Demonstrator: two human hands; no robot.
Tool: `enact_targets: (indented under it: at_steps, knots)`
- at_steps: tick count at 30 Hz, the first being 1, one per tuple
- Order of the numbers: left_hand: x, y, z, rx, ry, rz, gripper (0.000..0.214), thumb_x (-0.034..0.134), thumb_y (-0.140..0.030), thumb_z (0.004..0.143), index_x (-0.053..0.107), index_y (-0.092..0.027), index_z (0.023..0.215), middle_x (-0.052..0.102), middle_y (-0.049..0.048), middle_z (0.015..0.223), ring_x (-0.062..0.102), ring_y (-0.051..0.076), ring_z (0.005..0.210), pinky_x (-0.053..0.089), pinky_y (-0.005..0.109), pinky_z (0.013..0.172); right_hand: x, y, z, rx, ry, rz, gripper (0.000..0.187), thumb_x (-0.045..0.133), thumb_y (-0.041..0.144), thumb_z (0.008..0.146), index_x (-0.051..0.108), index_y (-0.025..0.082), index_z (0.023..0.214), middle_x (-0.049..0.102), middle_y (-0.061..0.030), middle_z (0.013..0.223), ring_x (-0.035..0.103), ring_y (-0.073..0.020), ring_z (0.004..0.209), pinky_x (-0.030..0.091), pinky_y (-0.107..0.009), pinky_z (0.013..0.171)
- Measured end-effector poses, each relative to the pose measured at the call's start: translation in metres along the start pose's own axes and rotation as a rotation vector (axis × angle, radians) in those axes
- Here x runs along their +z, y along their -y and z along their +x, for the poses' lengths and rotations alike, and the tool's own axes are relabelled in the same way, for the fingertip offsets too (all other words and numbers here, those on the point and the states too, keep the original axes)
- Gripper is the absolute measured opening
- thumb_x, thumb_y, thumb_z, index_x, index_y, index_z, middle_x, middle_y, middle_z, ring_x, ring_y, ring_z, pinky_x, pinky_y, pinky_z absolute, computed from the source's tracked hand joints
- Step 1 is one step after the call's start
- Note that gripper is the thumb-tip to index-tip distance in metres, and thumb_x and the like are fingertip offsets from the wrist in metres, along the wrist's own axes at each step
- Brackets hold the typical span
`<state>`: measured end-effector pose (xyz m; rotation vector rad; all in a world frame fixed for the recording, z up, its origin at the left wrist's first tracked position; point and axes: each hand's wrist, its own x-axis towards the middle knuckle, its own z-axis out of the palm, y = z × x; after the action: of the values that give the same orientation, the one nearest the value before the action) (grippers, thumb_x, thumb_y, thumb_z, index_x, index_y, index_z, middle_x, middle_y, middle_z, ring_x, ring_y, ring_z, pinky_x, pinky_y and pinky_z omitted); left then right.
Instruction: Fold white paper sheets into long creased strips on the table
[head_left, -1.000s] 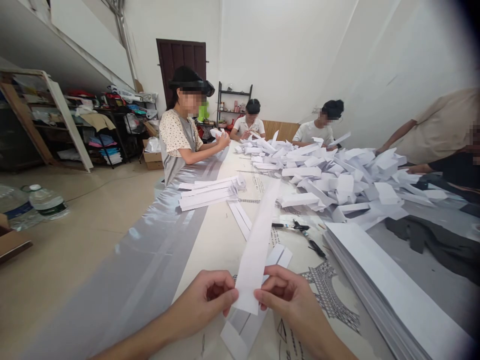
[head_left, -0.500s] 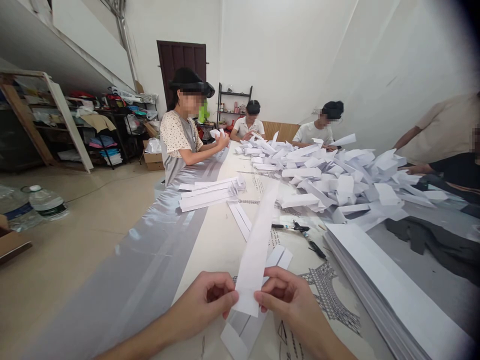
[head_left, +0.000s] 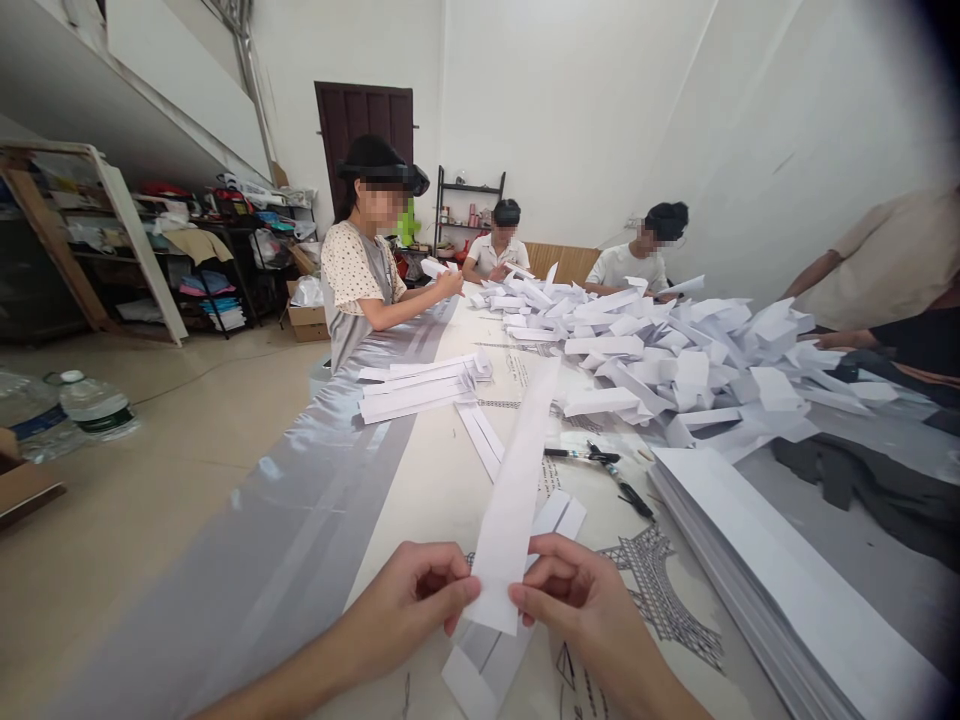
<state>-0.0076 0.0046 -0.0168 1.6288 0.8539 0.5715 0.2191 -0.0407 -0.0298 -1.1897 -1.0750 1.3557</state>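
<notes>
Both my hands pinch a long folded strip of white paper (head_left: 510,500) near its lower end, and its far end points up and away over the table. My left hand (head_left: 420,590) grips the left edge between thumb and fingers. On the right edge, my right hand (head_left: 574,595) does the same. Beneath the strip lies another folded paper (head_left: 469,680), partly covered by the strip and my right hand. Two pens (head_left: 630,490) lie crossed just beyond, to the right.
A stack of white paper (head_left: 750,560) stands at the right. Beyond it spreads a large heap of folded papers (head_left: 675,350). Several folded strips (head_left: 420,385) lie at the table's left side. A co-worker (head_left: 367,250) sits at the left edge; other people are around the table.
My hands and the paper strip have barely moved. The co-worker at the left has shifted their hands and the paper in them slightly.
</notes>
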Motion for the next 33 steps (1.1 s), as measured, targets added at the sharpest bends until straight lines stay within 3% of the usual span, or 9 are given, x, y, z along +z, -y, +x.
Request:
enact_targets:
  at_steps: [6,13,18,33]
  knots:
    - [0.002,-0.0027,-0.0028,0.053,-0.018,0.085,0.05,0.052,-0.058,0.1,0.045,-0.019,0.07,0.034,-0.0051,0.064,0.03,0.011,0.061,0.024,0.026,0.056,0.0028,0.0049,-0.0017,-0.018,-0.023,-0.025,0.046,0.093,0.046,0.067,0.072,0.02,0.098,0.073,-0.0018,0.068,0.068,-0.0213,0.064,0.057,-0.036,0.071]
    - [0.0038,-0.0015,-0.0048,0.068,0.058,0.045,0.04,0.057,-0.051,0.098,0.054,-0.017,0.078,0.044,-0.0038,0.066,0.037,0.011,0.062,0.028,0.024,0.056,-0.0008,-0.0014,0.0016,-0.044,-0.016,-0.016,0.041,0.091,0.046,0.071,0.073,0.02,0.097,0.071,-0.0001,0.068,0.066,-0.0195,0.063,0.054,-0.034,0.068]
    - [0.0027,-0.0019,-0.0029,-0.01,0.057,0.028,0.037,0.061,-0.048,0.094,0.053,-0.017,0.074,0.054,-0.0017,0.063,0.045,0.012,0.061,0.034,0.024,0.058,-0.0013,-0.0007,0.0,-0.043,0.003,-0.027,0.039,0.09,0.044,0.073,0.073,0.02,0.098,0.071,-0.0007,0.068,0.066,-0.0191,0.063,0.054,-0.033,0.068]
    - [0.0015,-0.0033,-0.0018,-0.04,0.075,0.031,0.035,0.063,-0.044,0.092,0.054,-0.017,0.073,0.056,-0.0017,0.062,0.046,0.012,0.06,0.035,0.023,0.058,-0.0023,-0.0022,0.0012,-0.029,0.013,-0.013,0.038,0.09,0.041,0.074,0.073,0.02,0.101,0.072,-0.0007,0.069,0.066,-0.0182,0.063,0.054,-0.032,0.068]
